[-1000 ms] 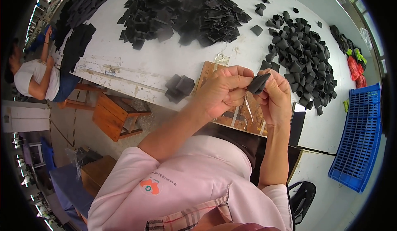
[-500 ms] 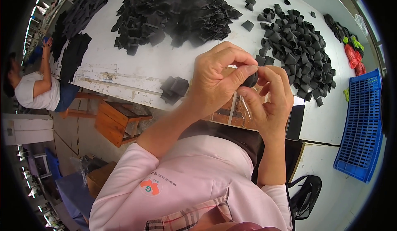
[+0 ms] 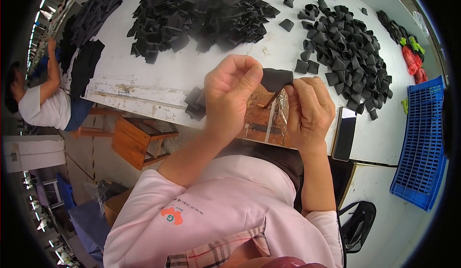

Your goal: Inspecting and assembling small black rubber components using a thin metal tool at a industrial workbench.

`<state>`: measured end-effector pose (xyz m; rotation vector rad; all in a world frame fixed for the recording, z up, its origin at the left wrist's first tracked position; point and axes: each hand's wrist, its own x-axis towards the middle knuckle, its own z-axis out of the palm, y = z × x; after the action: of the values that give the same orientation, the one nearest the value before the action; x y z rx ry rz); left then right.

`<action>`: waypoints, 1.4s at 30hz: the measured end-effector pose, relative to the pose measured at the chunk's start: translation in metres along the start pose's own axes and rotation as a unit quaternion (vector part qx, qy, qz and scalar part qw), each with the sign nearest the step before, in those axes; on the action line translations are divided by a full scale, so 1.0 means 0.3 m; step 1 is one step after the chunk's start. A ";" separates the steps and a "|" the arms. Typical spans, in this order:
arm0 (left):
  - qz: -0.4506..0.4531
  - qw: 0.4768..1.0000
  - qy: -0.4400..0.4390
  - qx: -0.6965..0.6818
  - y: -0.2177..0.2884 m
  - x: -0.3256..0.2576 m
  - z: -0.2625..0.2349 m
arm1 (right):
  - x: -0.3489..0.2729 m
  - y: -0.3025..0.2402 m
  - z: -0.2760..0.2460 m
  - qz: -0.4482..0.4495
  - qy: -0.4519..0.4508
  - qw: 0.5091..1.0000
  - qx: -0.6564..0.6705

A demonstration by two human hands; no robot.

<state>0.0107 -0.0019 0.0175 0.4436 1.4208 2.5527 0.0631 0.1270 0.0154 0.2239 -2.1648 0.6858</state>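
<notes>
Thumb and forefinger of the left hand (image 3: 231, 93) pinch one end of a black piece (image 3: 277, 80), fingertips together on it; the right hand (image 3: 311, 109), fingers curled, grips its other end. Held between the two hands, the piece is raised above the board described below. White table (image 3: 115, 37), beyond the hands. Pale pink shirt (image 3: 225, 186), bearing the printing noted last. Heap of flat black pieces (image 3: 163, 23), far side of the table. Heap of black tubes (image 3: 345, 52), to its right. Blue crate (image 3: 420, 143), at the far right. Brown board (image 3: 257, 129), below the hands. Small black stack (image 3: 194, 106), partly hidden by the left hand. Round emblem (image 3: 173, 216), orange and green on white, on the shirt, with a row of small dark printed characters beside it.
</notes>
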 end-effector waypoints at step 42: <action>0.076 0.679 0.051 0.728 -0.140 -0.031 -0.605 | -0.206 -0.112 0.155 0.509 -0.280 0.718 0.383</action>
<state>-0.0427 -0.1272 -0.1101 0.5564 3.2544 0.8627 0.0841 0.0691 -0.0421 -0.4716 -2.2996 2.4220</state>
